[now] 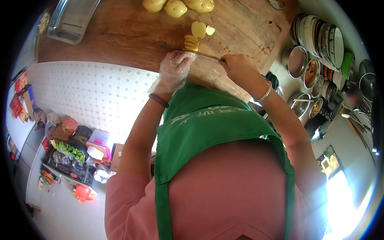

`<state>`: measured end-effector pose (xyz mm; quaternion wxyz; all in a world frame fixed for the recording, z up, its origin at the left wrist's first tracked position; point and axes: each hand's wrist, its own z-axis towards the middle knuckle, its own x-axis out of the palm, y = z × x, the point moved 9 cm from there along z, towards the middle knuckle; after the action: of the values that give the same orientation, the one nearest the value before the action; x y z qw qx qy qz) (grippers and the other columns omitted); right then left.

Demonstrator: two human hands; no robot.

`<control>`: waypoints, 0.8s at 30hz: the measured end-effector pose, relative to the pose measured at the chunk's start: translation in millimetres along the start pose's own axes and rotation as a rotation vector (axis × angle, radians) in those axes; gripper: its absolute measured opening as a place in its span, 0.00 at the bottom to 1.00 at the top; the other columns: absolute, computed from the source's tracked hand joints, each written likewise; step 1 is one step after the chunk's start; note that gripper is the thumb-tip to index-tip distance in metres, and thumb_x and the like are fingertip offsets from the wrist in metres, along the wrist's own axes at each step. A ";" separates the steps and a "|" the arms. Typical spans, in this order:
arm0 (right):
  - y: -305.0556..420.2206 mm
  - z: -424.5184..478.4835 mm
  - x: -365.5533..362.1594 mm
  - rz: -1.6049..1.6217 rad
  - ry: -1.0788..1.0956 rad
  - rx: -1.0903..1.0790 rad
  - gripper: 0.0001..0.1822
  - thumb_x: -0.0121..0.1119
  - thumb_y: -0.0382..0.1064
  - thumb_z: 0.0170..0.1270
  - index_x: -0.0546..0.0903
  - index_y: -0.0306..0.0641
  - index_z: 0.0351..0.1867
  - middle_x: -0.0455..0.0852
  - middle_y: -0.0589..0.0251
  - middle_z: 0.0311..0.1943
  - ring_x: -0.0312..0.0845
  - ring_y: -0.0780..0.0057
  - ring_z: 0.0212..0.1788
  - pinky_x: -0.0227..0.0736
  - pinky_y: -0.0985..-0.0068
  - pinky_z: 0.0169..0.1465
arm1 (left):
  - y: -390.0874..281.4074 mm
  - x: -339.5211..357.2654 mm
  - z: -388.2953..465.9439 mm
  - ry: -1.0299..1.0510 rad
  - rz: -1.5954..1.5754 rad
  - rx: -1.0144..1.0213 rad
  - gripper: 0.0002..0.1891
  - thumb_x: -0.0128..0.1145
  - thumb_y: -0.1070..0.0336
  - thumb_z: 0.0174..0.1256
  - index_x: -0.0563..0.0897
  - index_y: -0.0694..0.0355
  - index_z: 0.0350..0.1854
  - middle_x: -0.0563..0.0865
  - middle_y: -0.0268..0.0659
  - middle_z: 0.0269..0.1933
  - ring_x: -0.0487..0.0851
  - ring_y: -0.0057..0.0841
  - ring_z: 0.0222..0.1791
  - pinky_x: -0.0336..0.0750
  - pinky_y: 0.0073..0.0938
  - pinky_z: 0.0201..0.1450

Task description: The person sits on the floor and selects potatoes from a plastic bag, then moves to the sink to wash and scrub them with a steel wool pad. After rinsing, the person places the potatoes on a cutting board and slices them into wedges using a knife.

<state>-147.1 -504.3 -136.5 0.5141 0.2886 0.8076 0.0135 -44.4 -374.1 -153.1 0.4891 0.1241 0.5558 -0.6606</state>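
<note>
My right hand (240, 69) grips the handle of a knife (207, 55), whose blade reaches left across the wooden table. Just beyond the blade lie several potato slices (191, 42) in a stack. My left hand (177, 66), in a thin clear plastic glove, is beside the blade's far end with its fingers curled; whether it holds a piece of potato cannot be told. Past the slices is a cut potato piece (198, 29), with a small pale end piece (210, 30) at its right. Whole peeled potatoes (175, 8) lie at the top of the view.
A clear rectangular tray (64, 34) stands on the wooden table (120, 39) at upper left. To the right are stacked plates (334, 45), metal bowls (297, 61) and a bowl of food (312, 73). The table's near edge runs close to the green apron (210, 120).
</note>
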 end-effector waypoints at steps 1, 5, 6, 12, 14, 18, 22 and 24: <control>-0.4 0.2 0.9 -0.006 0.002 -0.001 0.09 0.55 0.37 0.61 0.87 0.40 0.30 0.86 0.50 0.25 0.86 0.52 0.31 0.81 0.60 0.34 | -1.1 -1.2 1.5 -0.013 0.002 0.005 0.12 0.65 0.75 0.47 0.81 0.51 0.33 0.80 0.25 0.40 0.82 0.31 0.39 0.79 0.33 0.39; 2.6 1.4 -1.5 0.014 0.004 -0.012 0.09 0.55 0.36 0.59 0.87 0.40 0.30 0.86 0.50 0.26 0.86 0.53 0.32 0.81 0.59 0.35 | -1.0 -3.1 2.2 -0.054 -0.023 0.022 0.11 0.65 0.75 0.48 0.80 0.52 0.31 0.80 0.25 0.40 0.82 0.30 0.38 0.78 0.33 0.38; 2.2 2.2 -0.9 0.000 0.017 0.000 0.09 0.55 0.36 0.59 0.87 0.40 0.30 0.87 0.51 0.26 0.86 0.53 0.32 0.81 0.59 0.35 | -1.0 -3.4 1.9 -0.052 -0.017 0.020 0.11 0.65 0.75 0.48 0.80 0.52 0.31 0.80 0.25 0.40 0.82 0.30 0.38 0.78 0.33 0.38; -6.0 18.4 32.2 -0.036 0.076 0.031 0.11 0.55 0.40 0.63 0.87 0.40 0.34 0.87 0.51 0.30 0.85 0.52 0.33 0.80 0.60 0.37 | -0.8 -2.5 1.6 -0.030 0.000 0.004 0.10 0.65 0.74 0.48 0.82 0.51 0.32 0.81 0.26 0.40 0.82 0.31 0.38 0.78 0.33 0.38; -11.1 23.3 34.4 -0.017 0.125 0.124 0.15 0.55 0.45 0.68 0.87 0.38 0.38 0.87 0.50 0.32 0.83 0.49 0.35 0.78 0.59 0.41 | 0.3 -0.1 -2.0 -0.003 0.012 -0.022 0.10 0.66 0.73 0.48 0.82 0.52 0.31 0.81 0.27 0.40 0.82 0.31 0.38 0.78 0.33 0.38; -15.5 19.4 28.9 0.177 -0.014 0.026 0.14 0.57 0.43 0.66 0.87 0.36 0.38 0.87 0.49 0.31 0.83 0.49 0.33 0.77 0.59 0.39 | 5.5 -8.0 0.9 0.024 -0.055 -0.059 0.20 0.67 0.72 0.50 0.82 0.53 0.48 0.82 0.34 0.47 0.82 0.36 0.42 0.78 0.35 0.43; -31.3 -12.6 -9.1 0.363 -0.180 0.115 0.14 0.61 0.43 0.65 0.85 0.33 0.36 0.84 0.46 0.26 0.81 0.49 0.28 0.75 0.61 0.33 | 12.7 -18.9 25.2 0.037 -0.093 -0.356 0.26 0.69 0.67 0.54 0.76 0.56 0.57 0.80 0.42 0.52 0.82 0.40 0.45 0.79 0.37 0.47; -42.6 -24.7 -37.8 0.393 -0.229 0.200 0.15 0.62 0.45 0.64 0.85 0.31 0.36 0.82 0.45 0.23 0.79 0.50 0.25 0.73 0.63 0.31 | 13.0 -8.9 36.8 0.098 -0.094 -0.410 0.28 0.70 0.66 0.54 0.75 0.58 0.58 0.80 0.45 0.53 0.82 0.41 0.46 0.79 0.37 0.48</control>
<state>-175.6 -551.2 -107.4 0.5587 0.4890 0.6699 0.0003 -16.0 -399.8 -141.9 0.4451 0.0277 0.7068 -0.5492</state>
